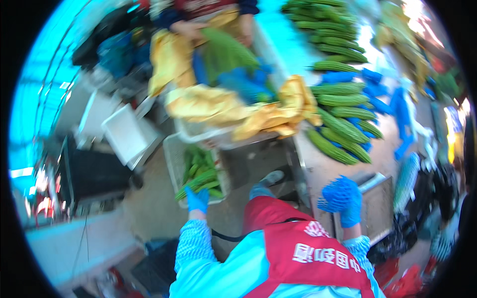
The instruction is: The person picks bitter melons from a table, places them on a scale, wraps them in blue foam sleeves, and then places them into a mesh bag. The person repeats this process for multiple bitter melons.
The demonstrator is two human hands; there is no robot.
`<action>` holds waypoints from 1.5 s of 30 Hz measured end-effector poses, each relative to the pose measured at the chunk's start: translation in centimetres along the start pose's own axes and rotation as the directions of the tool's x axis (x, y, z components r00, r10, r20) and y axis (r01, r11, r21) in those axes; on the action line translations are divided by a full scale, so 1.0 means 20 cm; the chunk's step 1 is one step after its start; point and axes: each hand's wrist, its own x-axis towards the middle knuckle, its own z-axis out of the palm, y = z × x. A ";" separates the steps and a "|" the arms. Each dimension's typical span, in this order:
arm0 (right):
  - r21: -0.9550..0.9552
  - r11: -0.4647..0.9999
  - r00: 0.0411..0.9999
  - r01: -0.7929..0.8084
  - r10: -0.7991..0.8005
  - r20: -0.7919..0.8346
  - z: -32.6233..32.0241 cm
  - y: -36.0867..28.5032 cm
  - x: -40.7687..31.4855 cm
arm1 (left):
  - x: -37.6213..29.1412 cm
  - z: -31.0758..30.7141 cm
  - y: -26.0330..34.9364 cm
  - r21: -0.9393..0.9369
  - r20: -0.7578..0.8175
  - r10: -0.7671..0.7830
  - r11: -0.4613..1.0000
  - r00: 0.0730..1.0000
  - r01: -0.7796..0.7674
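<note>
My left hand [197, 201], in a blue glove, touches a long ridged green gourd [203, 180] on top of others in a white plastic crate [172, 158] low to my left. Whether its fingers grip the gourd is unclear. In my right hand [351, 214], also blue-gloved, is a bunched blue foam net sleeve [335, 193], held above the near part of the worktable [313, 175]. Several ridged green gourds [343, 126] lie beyond that hand, with blue foam nets [372, 89] among and beside them.
A co-worker's hand [188, 29] is at a large crate [190, 136] lined with yellow paper [208, 102], holding netted and green gourds. More gourds [331, 33] are piled farther back. White foam boxes [125, 134] stand at left. A wooden-panelled box [376, 208] sits by my right hand.
</note>
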 end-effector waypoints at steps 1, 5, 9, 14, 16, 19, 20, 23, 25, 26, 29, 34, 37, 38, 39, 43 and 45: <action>-0.104 0.995 0.999 -0.005 0.001 -0.033 0.00 -0.02 -0.02 | -0.04 0.08 0.01 -0.009 -0.164 -0.131 0.991 0.978 0.132; 0.009 0.998 0.991 0.068 -0.066 -0.117 0.09 -0.01 -0.12 | 0.00 0.37 -0.28 0.485 0.202 -0.292 0.859 0.935 0.164; 0.011 0.986 0.962 0.165 -0.158 -0.223 -0.04 0.12 -0.19 | -0.55 1.14 -0.72 0.747 0.651 -0.395 0.486 0.648 -0.454; -0.105 0.959 0.889 0.263 -0.283 -0.361 -0.11 0.12 -0.29 | -0.99 1.68 -1.16 0.465 0.781 -0.613 0.436 0.125 -0.770; -0.176 0.940 0.852 0.292 -0.339 -0.399 -0.13 0.13 -0.34 | -1.29 1.79 -1.19 0.377 0.686 -0.724 0.442 -0.075 -0.814; -0.142 0.940 0.839 0.309 -0.340 -0.425 -0.18 0.17 -0.39 | -1.62 1.73 -1.24 0.201 0.545 -0.727 0.597 -0.418 -0.776; -0.070 0.945 0.848 0.320 -0.319 -0.423 -0.18 0.17 -0.41 | -1.64 1.68 -1.29 0.109 0.466 -0.764 0.550 -0.446 -0.828; -0.219 0.958 0.885 0.182 -0.257 -0.388 -0.29 0.14 -0.49 | -1.54 1.59 -1.41 0.493 0.408 -0.857 0.497 -0.315 -0.714; -0.214 0.976 0.896 0.046 -0.135 -0.424 -0.34 0.06 -0.60 | -1.40 1.67 -1.47 0.482 0.507 -0.853 0.400 -0.124 -0.780; -0.122 0.990 0.883 0.071 -0.120 -0.454 -0.31 -0.02 -0.63 | -1.35 1.71 -1.47 0.606 0.512 -0.859 0.383 -0.027 -0.697; -0.288 0.944 0.881 0.162 -0.269 -0.389 -0.39 -0.02 -0.59 | -1.14 1.86 -1.47 0.677 0.492 -0.869 0.352 0.043 -0.646; -0.179 0.942 0.781 0.285 -0.336 -0.527 -0.59 -0.18 -0.40 | -1.03 2.18 -1.45 0.228 0.864 -0.504 0.413 -0.013 -0.882; -0.210 0.914 0.663 0.348 -0.398 -0.634 -0.82 -0.28 -0.25 | -1.15 2.42 -1.40 -0.455 0.838 -0.428 -0.203 -0.339 -0.867; -0.205 0.912 0.652 0.356 -0.399 -0.644 -0.88 -0.34 -0.20 | -1.12 2.46 -1.41 -0.486 0.816 -0.489 -0.290 -0.308 -0.825; -0.203 0.910 0.638 0.362 -0.401 -0.657 -0.94 -0.40 -0.14 | -1.08 2.49 -1.44 -0.516 0.793 -0.546 -0.366 -0.271 -0.774; -0.316 0.858 0.515 0.404 -0.500 -0.697 -0.98 -0.67 0.11 | -1.04 2.53 -1.51 -0.567 0.735 -0.668 -0.515 -0.113 -0.642; -0.512 0.840 0.528 0.180 -0.521 -0.670 -1.13 -0.58 0.24 | -0.96 2.55 -1.51 -0.560 0.739 -0.660 -0.490 -0.136 -0.668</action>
